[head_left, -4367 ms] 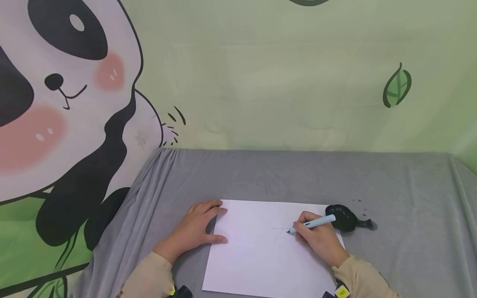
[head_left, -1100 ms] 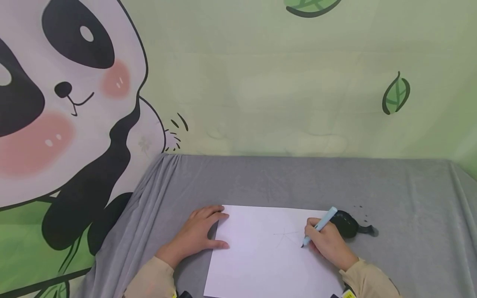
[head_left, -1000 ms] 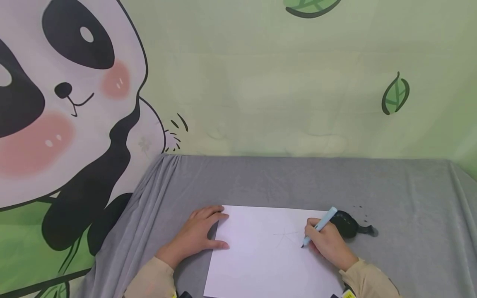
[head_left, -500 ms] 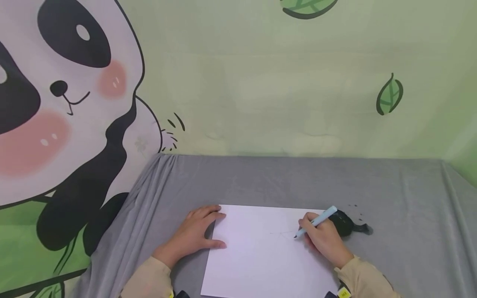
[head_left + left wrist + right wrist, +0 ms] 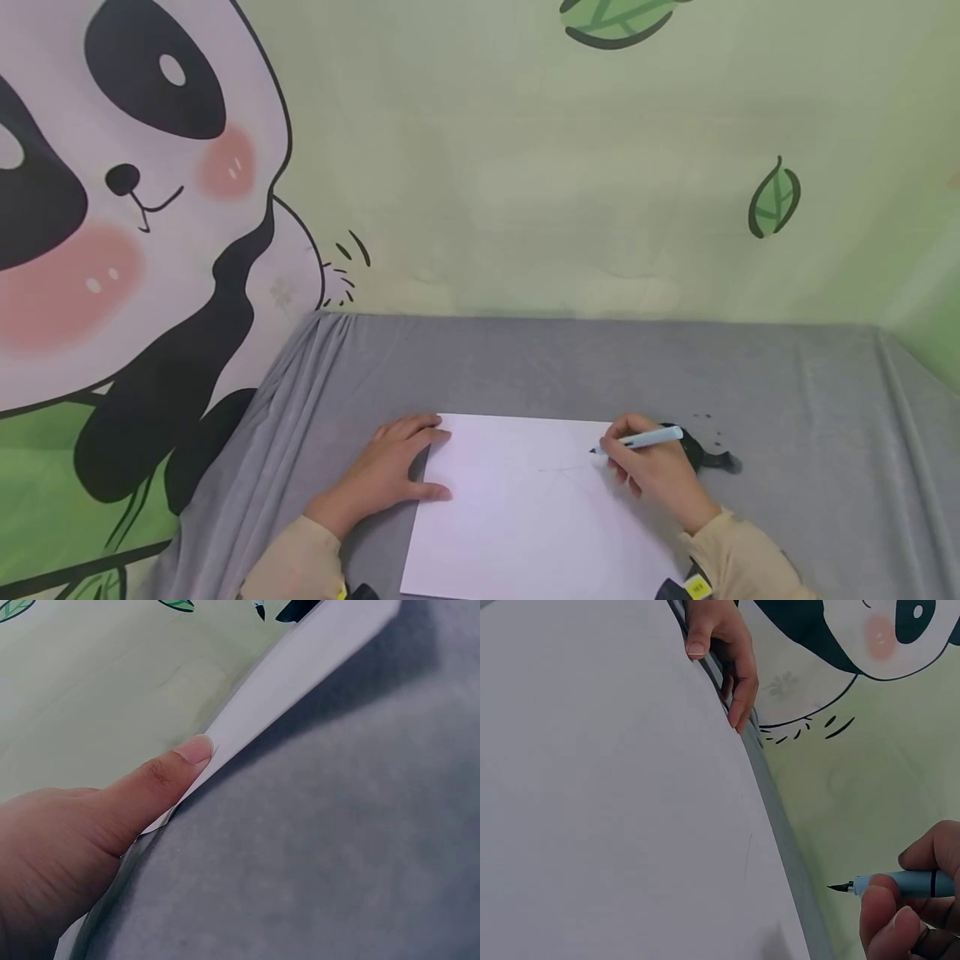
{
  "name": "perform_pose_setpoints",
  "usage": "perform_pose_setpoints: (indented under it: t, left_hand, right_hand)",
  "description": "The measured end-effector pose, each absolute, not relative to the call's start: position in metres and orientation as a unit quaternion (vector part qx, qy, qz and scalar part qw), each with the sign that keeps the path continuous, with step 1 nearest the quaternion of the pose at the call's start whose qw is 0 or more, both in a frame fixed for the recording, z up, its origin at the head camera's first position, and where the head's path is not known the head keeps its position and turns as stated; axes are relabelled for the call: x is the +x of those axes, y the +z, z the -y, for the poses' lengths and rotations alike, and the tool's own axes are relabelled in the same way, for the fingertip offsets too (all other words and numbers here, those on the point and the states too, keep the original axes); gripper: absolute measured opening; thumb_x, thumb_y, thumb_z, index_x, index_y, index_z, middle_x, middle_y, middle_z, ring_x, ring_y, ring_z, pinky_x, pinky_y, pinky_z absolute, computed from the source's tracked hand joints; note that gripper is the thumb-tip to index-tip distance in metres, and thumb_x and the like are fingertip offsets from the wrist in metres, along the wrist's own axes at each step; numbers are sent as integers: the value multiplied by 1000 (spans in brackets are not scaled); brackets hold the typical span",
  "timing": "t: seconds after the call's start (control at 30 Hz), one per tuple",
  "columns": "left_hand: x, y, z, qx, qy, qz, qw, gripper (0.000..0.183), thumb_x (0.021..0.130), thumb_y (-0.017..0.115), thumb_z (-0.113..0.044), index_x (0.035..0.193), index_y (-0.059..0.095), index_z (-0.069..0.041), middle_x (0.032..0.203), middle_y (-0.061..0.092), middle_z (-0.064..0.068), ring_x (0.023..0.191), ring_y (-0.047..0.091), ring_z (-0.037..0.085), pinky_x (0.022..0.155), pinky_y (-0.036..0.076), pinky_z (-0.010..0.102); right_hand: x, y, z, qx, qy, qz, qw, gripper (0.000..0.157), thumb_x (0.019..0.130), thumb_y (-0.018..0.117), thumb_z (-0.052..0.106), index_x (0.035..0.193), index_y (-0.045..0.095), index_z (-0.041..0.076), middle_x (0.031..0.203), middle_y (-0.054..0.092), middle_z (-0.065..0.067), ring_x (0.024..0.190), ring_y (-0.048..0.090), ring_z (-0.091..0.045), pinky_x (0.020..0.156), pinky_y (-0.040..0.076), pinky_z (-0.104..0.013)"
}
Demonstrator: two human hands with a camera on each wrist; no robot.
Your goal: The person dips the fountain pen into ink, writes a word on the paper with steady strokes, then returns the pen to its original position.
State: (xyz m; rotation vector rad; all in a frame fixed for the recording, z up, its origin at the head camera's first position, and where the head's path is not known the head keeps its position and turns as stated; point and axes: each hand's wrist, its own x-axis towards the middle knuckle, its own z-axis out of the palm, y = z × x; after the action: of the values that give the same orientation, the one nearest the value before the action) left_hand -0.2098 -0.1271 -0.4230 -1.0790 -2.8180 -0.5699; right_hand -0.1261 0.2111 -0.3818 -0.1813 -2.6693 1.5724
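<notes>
My right hand (image 5: 656, 471) pinches a light blue fountain pen (image 5: 651, 437) over the upper right part of a white sheet of paper (image 5: 517, 533). In the right wrist view, the dark nib (image 5: 840, 886) points left and shows apart from the sheet. Faint thin pen lines (image 5: 558, 470) lie on the paper to the left of the nib. My left hand (image 5: 386, 465) rests at the sheet's left edge, thumb and fingers spread, the fingertips on the paper. The left wrist view shows the left thumb (image 5: 161, 780) lying on the paper's edge.
A glossy black rounded object with a narrow tail (image 5: 712, 458) lies behind the right hand, partly hidden. Small dark spots (image 5: 708, 417) mark the grey cloth (image 5: 810, 467) near it. A wall with a painted panda (image 5: 150, 208) rises behind the table.
Slanting lines have joined the horizontal line on the paper. Over the last half second, the right hand has raised the pen and tilted it flatter, its nib farther up the sheet. The left hand keeps its place.
</notes>
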Motion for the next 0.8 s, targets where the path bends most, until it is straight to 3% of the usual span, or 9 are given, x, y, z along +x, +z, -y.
perform_pose_setpoints:
  t: [0.27,0.4,0.8]
  left_hand:
    - [-211,-424,128,-350,-187,917,37,71,70,80,-51,127,59,-14,137,53,10,128,49,32,105,36,54]
    - [-211,-424,129,-350,-187,917,38,71,70,79,-51,127,59,-14,137,53,10,128,49,32,105,36,53]
    - [-211,-424,128,-351,-196,915,38,72,69,80,-51,128,59,-15,138,53,9,129,48,32,106,35,53]
  right_hand:
    - [-123,-370,-223,-9,521,854,16,24,91,65,22,102,61,1,82,63,-18,58,59,-22,45,49,-31]
    - [-121,-367,-227,-17,519,854,22,28,91,66,24,106,62,1,87,66,-19,63,62,-20,48,51,-30]
    - [-115,-359,-241,-78,553,828,46,35,100,49,26,116,63,-1,87,72,-3,62,62,-11,48,50,-29]
